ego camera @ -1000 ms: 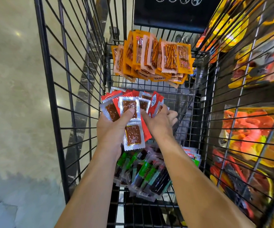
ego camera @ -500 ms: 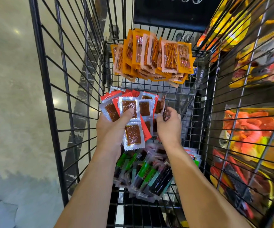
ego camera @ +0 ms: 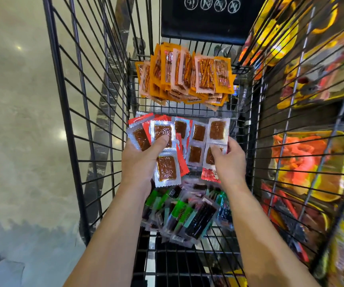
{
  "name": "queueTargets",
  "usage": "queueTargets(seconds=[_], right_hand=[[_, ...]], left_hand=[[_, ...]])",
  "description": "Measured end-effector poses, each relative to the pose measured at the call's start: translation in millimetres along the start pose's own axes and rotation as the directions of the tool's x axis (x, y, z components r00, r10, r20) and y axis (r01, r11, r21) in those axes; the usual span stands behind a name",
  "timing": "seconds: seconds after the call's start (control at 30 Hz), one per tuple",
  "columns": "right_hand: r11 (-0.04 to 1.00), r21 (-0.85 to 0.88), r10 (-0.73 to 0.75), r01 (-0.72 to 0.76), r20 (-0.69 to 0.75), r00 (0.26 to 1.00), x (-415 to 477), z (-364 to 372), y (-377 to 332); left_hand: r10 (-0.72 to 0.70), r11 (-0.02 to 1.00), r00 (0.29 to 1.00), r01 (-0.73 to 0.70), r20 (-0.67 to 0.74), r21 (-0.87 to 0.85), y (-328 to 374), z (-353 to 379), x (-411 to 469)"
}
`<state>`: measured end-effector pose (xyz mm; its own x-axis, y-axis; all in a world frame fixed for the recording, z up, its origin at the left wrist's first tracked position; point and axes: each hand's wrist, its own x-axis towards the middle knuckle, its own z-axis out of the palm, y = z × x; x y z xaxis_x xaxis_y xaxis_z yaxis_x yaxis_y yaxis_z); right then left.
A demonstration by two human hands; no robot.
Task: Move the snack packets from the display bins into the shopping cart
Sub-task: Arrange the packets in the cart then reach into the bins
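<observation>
Both hands are inside the black wire shopping cart (ego camera: 96, 141). My left hand (ego camera: 140, 162) grips a fanned bundle of red-and-silver snack packets (ego camera: 163, 131), thumb pressed on top. My right hand (ego camera: 227, 162) pinches a strip of the same silver packets (ego camera: 217, 129) beside that bundle. At the cart's far end lies a pile of orange packets (ego camera: 187, 75). Below my wrists sits a heap of green and black packets (ego camera: 187, 212).
Display bins with yellow, orange and red snack packs (ego camera: 305, 162) show through the cart's right wire wall. The black child-seat flap (ego camera: 204, 17) closes the far end. Pale polished floor (ego camera: 22, 121) lies to the left of the cart.
My right hand has pulled away to the right with a strip of silver packets, spreading the bundle wider. My left hand keeps its hold in nearly the same place.
</observation>
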<state>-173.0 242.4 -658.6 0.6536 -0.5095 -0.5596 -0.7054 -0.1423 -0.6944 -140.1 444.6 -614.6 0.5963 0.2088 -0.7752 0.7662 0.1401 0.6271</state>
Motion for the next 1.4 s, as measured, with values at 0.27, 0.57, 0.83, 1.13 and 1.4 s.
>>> queueTargets(seconds=[0.27, 0.57, 0.83, 1.13, 1.4], right_hand=[[0.919, 0.394, -0.09, 0.01, 0.184, 0.979, -86, -73, -63], [0.773, 0.595, -0.249, 0.22, -0.035, 0.968, -242, -149, -158], [0.646, 0.631, -0.283, 0.43, -0.325, 0.902, -370, -202, -195], [0.569, 0.575, -0.267, 0.587, -0.546, 0.794, -480, -280, -156], [0.547, 0.499, -0.193, 0.672, -0.706, 0.681, -568, -375, -75]], left_hand=[[0.085, 0.99, 0.971, -0.108, 0.225, 0.094, 59, -1, -70], [0.246, 0.946, 0.827, -0.317, 0.506, 0.059, 152, -32, -199], [0.33, 0.906, 0.589, -0.416, 0.738, -0.074, 204, -40, -305], [0.271, 0.904, 0.357, -0.414, 0.894, -0.109, 182, 9, -433], [0.19, 0.843, 0.123, -0.528, 0.974, -0.098, 111, 59, -555]])
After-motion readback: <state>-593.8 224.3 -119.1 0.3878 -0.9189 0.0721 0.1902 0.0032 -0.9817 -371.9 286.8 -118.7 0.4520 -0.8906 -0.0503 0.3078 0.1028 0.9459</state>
